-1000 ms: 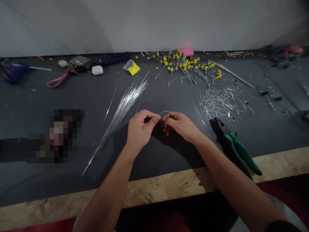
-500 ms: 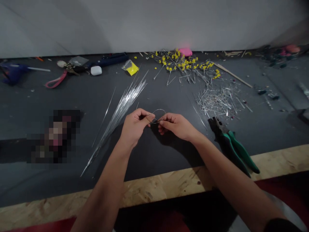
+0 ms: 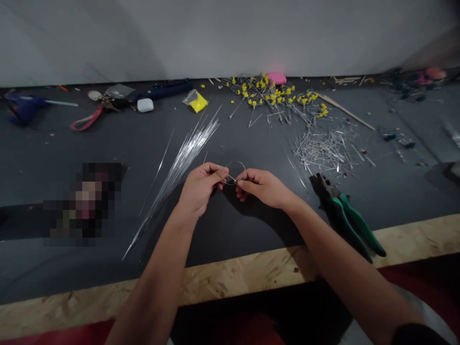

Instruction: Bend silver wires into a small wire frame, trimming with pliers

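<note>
A thin metal wire (image 3: 237, 162) curves into a round loop between my two hands, above the dark tabletop. My left hand (image 3: 204, 187) pinches it between thumb and fingers on the loop's left side. On the other side, my right hand (image 3: 261, 188) pinches the wire where its strands meet; the exact crossing is partly hidden by the fingertips. Left of my left hand lies a bundle of straight wires (image 3: 187, 152). Pliers with green and black handles (image 3: 350, 215) rest to the right of my right forearm.
A heap of short wire pieces (image 3: 323, 148) lies right of centre. Behind it are yellow-tipped wire stems (image 3: 273, 93), a pink lump (image 3: 276, 78) and a wooden stick (image 3: 347, 111). Further left are a yellow packet (image 3: 196, 101), a white case (image 3: 145, 105) and a blue glue gun (image 3: 25, 108).
My left fingers have shifted slightly, and a straight stretch of wire now shows across the loop between my hands. My right hand has barely moved.
</note>
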Motion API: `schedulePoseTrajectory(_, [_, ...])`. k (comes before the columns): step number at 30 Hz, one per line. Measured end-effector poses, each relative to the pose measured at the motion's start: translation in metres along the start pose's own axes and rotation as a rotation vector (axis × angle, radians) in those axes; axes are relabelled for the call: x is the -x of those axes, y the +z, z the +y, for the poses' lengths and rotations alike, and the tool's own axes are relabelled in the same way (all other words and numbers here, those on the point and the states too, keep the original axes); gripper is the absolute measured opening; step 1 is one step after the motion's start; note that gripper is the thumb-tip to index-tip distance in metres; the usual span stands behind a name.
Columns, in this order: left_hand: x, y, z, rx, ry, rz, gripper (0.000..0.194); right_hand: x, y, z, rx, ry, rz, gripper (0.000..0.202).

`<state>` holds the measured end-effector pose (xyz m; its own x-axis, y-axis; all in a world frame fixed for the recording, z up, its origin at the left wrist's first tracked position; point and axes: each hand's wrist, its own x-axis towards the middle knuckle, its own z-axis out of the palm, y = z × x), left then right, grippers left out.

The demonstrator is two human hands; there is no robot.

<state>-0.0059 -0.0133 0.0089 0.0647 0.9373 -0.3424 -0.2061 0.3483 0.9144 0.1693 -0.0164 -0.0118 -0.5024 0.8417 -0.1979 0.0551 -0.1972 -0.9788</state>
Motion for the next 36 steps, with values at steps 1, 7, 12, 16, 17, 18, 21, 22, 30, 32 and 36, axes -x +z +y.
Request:
schedulePoseTrajectory(1, [0.000, 0.001, -0.001, 0.008, 0.015, 0.008, 0.015, 0.000, 0.000, 0.000, -0.019, 0.000, 0.013, 0.011])
schedulePoseTrajectory(7, [-0.002, 0.004, -0.004, 0.064, 0.069, 0.033, 0.016, -0.001, 0.005, -0.003, -0.150, -0.003, 0.100, 0.011])
schedulePoseTrajectory(12, [-0.002, 0.008, -0.008, 0.126, 0.073, 0.027, 0.017, -0.002, 0.008, -0.004, -0.179, -0.040, 0.139, 0.017])
schedulePoseTrajectory(16, [-0.001, 0.014, -0.013, 0.182, 0.053, 0.009, 0.016, -0.003, 0.008, -0.003, -0.158, -0.089, 0.228, 0.015])
schedulePoseTrajectory(17, [-0.001, 0.014, -0.013, 0.191, 0.049, 0.010, 0.016, -0.003, 0.008, -0.003, -0.154, -0.099, 0.254, 0.015])
schedulePoseTrajectory(18, [-0.001, 0.015, -0.014, 0.199, 0.047, 0.011, 0.016, -0.003, 0.008, -0.002, -0.151, -0.106, 0.272, 0.015])
schedulePoseTrajectory(21, [0.000, 0.016, -0.014, 0.216, 0.048, 0.006, 0.015, -0.004, 0.008, -0.002, -0.158, -0.113, 0.298, 0.016])
schedulePoseTrajectory(22, [0.000, 0.015, -0.014, 0.220, 0.049, 0.002, 0.014, -0.004, 0.008, -0.002, -0.170, -0.110, 0.304, 0.017])
schedulePoseTrajectory(30, [-0.001, 0.013, -0.010, 0.222, 0.039, 0.010, 0.017, -0.007, 0.007, -0.004, -0.267, -0.061, 0.328, 0.021])
schedulePoseTrajectory(32, [-0.001, 0.012, -0.009, 0.222, 0.039, 0.002, 0.017, -0.007, 0.007, -0.004, -0.266, -0.063, 0.328, 0.022])
schedulePoseTrajectory(36, [-0.001, 0.012, -0.010, 0.211, 0.045, -0.013, 0.018, -0.007, 0.006, -0.001, -0.279, -0.082, 0.320, 0.023])
